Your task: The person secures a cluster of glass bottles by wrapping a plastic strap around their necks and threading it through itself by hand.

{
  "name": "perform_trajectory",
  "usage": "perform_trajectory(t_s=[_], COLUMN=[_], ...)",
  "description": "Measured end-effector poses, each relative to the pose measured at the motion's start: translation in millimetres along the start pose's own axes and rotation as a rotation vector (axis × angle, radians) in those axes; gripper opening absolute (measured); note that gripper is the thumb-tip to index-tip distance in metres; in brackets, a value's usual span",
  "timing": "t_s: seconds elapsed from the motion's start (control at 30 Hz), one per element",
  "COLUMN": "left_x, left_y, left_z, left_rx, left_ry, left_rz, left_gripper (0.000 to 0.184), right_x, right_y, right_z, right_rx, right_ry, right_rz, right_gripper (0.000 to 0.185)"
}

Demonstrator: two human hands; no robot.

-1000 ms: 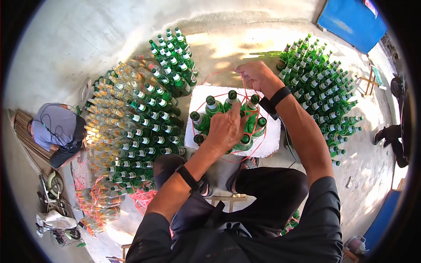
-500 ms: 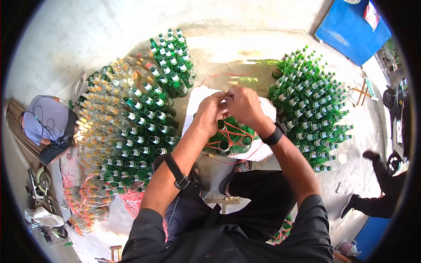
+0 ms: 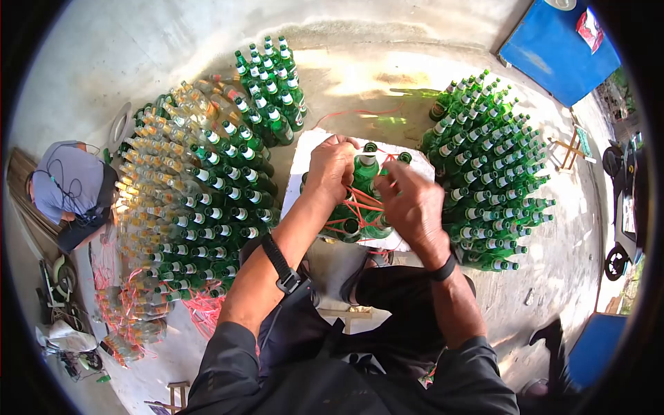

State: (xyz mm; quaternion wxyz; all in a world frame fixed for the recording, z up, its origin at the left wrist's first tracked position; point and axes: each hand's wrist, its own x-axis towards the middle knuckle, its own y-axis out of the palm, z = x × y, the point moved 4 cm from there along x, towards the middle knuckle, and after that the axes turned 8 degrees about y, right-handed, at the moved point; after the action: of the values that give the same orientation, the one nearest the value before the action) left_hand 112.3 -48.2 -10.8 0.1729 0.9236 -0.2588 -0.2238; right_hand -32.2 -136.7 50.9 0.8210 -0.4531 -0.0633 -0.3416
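Several green glass bottles [image 3: 366,171] stand bunched together on a white board [image 3: 294,180] in front of me. Red plastic string [image 3: 365,200] runs across and around them. At the bunch's left side, my left hand [image 3: 332,166] is closed in a pinch on the string, close to a bottle neck. My right hand [image 3: 415,207] is over the right side of the bunch with its fingers curled. Motion smears those fingers, so whether they grip string is unclear. Both hands hide parts of the bottles.
Green bottles [image 3: 238,194] and clear bottles [image 3: 155,173] crowd the floor at left. More green bottles [image 3: 491,166] stand at right. A person [image 3: 72,183] sits far left. Loose red string [image 3: 204,311] lies near my left elbow. A blue panel [image 3: 553,52] is at upper right.
My hands were together above the bunch; they have drawn apart. The right one came down and right, uncovering bottle necks at the back. The dark-clothed legs at right have moved lower in view.
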Motion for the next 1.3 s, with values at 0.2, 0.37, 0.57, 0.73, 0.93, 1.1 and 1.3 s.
perform_trajectory(t_s=[0.2, 0.37, 0.57, 0.73, 0.93, 1.1, 1.3], left_x=[-5.0, -7.4, -14.0, -22.0, -45.3, -50.1, -51.5], left_y=[-1.7, -9.2, -4.2, -8.6, -14.4, -15.3, -26.6], left_z=[1.8, 3.3, 2.8, -0.3, -8.5, -10.5, -14.2], left_rx=[-0.055, -0.142, -0.043, 0.703, 0.865, 0.926, 1.081], left_ry=[0.089, 0.144, 0.323, 0.638, 0.733, 0.718, 0.710], left_rz=[0.006, -0.024, -0.105, -0.061, 0.043, 0.099, 0.126], left_gripper=[0.009, 0.010, 0.010, 0.008, 0.010, 0.013, 0.016], right_x=[14.0, 17.4, 19.6, 17.9, 22.8, 21.6, 21.4], right_y=[6.7, 18.4, 12.1, 12.5, 11.6, 15.5, 15.6], right_z=[-40.5, -45.8, -39.2, -42.0, -40.6, -44.9, -44.5], right_rx=[-0.112, -0.121, -0.073, -0.032, -0.038, -0.021, 0.002], right_ry=[0.084, 0.146, 0.182, 0.160, 0.190, 0.163, 0.218], right_rz=[0.186, 0.257, 0.253, 0.227, 0.258, 0.231, 0.257], right_gripper=[0.075, 0.090, 0.078, 0.065, 0.062, 0.062, 0.062])
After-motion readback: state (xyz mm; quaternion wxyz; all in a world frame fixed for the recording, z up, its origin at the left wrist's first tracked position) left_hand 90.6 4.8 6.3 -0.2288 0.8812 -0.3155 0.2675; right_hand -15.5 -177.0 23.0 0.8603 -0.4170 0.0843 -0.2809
